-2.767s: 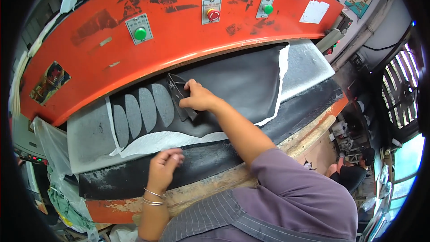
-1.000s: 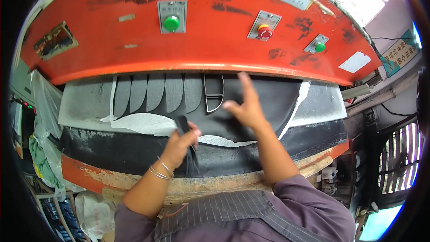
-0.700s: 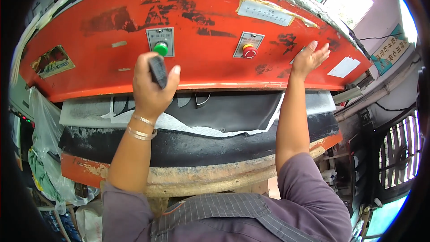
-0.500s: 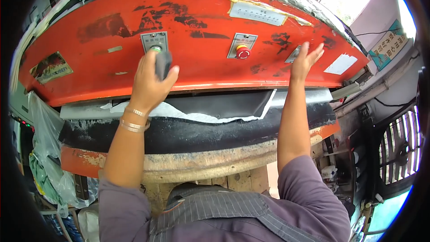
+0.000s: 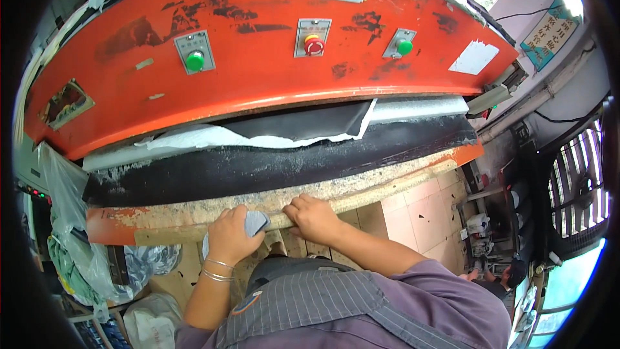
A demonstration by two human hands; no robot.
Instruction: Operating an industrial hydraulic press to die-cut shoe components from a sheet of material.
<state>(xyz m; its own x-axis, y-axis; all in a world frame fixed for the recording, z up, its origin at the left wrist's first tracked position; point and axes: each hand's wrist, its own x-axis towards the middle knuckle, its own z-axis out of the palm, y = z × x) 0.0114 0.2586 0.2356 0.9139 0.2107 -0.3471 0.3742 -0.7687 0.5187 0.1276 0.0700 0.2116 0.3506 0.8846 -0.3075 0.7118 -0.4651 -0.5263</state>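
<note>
My left hand [image 5: 234, 236] is closed round a grey pad-like piece [image 5: 256, 222], held at the front edge of the red machine. Part of that piece shows past the fingers on either side; its exact kind is unclear. Beside it, my right hand [image 5: 314, 220] rests with curled fingers on the worn wooden edge [image 5: 374, 195]. Behind the edge runs a black bed [image 5: 271, 167], dusted with pale marks. Farther back, a black sheet [image 5: 303, 123] and a white torn-edged sheet [image 5: 194, 137] lie in the gap under the red panel [image 5: 258, 84].
The panel carries a green button [image 5: 194, 61] at left, a red emergency stop [image 5: 314, 45] in the middle and another green button [image 5: 404, 47] at right. Clear plastic sheeting [image 5: 64, 187] hangs at left. A fan [image 5: 584, 184] and shelving stand at right.
Both hands have come down from the panel to the front edge, the right also moving left. The left still holds the grey piece. Both green buttons are now uncovered, and the view has shifted.
</note>
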